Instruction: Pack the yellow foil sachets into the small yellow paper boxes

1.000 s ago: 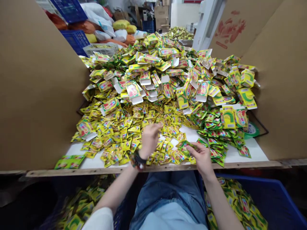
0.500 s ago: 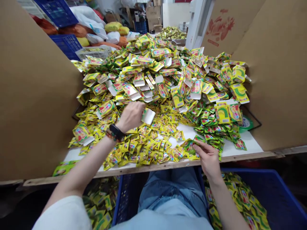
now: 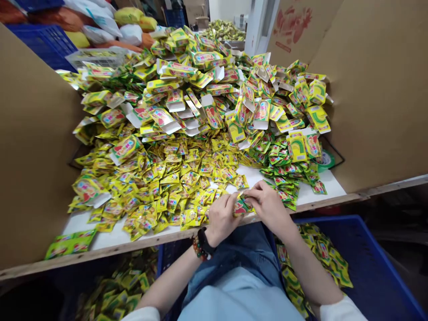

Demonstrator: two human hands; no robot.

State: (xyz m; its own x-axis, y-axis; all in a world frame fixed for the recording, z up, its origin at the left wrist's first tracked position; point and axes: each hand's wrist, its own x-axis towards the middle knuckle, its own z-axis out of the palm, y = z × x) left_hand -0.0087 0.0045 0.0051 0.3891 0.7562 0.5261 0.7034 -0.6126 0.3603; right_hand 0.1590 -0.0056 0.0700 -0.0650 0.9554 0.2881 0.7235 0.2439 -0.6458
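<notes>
- At the front edge of the white table (image 3: 321, 196), my feed shows both hands meeting over one small foil sachet (image 3: 242, 207), printed in yellow, green and red.
- The left hand (image 3: 222, 218) is closed in a pinch, its fingers curled against the sachet's near side.
- The right hand (image 3: 269, 207) grasps the other side, its fingers bent over the foil, so the sachet sits between the two hands and mostly out of my sight.
- A black wristband (image 3: 204, 240) and a bead bracelet (image 3: 199, 249) circle the left wrist.
- Just past the fingers, loose yellow sachets (image 3: 160, 187) spread across the table, with green sachets (image 3: 284, 180) heaped to the right.
- Behind them rises a tall pile of flat printed cartons (image 3: 177, 76), flaps sticking out at all angles.
- Brown cardboard panels (image 3: 40, 147) stand along both sides of the table.
- Below the table edge, beside the person's denim lap (image 3: 234, 254), a blue plastic crate (image 3: 364, 263) holds more sachets (image 3: 314, 258).
- Far back, I can make out stuffed sacks (image 3: 100, 22).
</notes>
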